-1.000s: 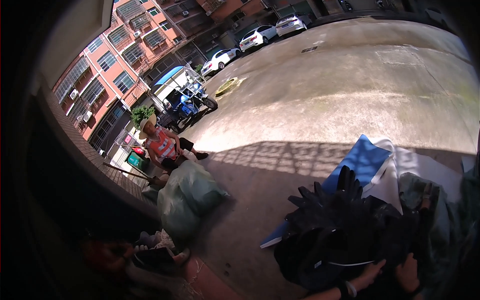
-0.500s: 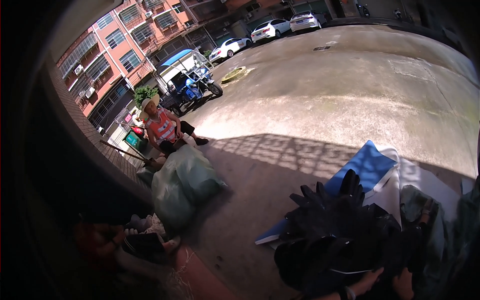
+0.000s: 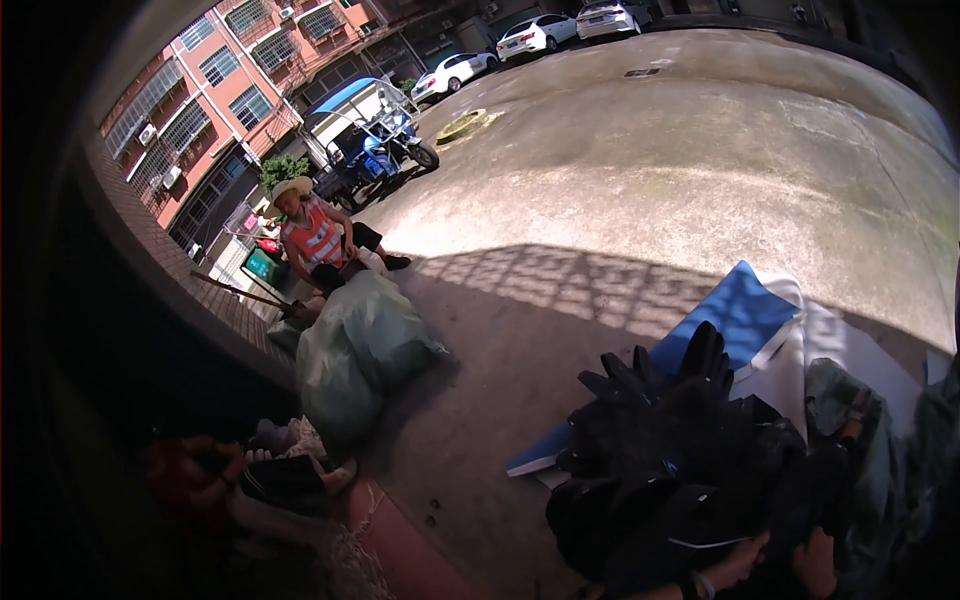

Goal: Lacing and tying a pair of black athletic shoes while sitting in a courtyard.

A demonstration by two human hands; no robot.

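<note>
The left hand and the right hand are at the near side of a black pile. The left fingers bend against the dark stuff, near a thin, curved white strip; I cannot tell if they grip it. The right fingers are too dark to tell if they are open or closed.

The pile looks soft and lumpy, and many flat bits with round tips stick up from it. It lies over the near part of a smooth blue sheet, whose left corner and far corner poke out. A white sheet bends beside it. At the pile's right edge is crinkly green cloth. A shiny, bulgy green sack sits well apart on the rough grey ground.
</note>
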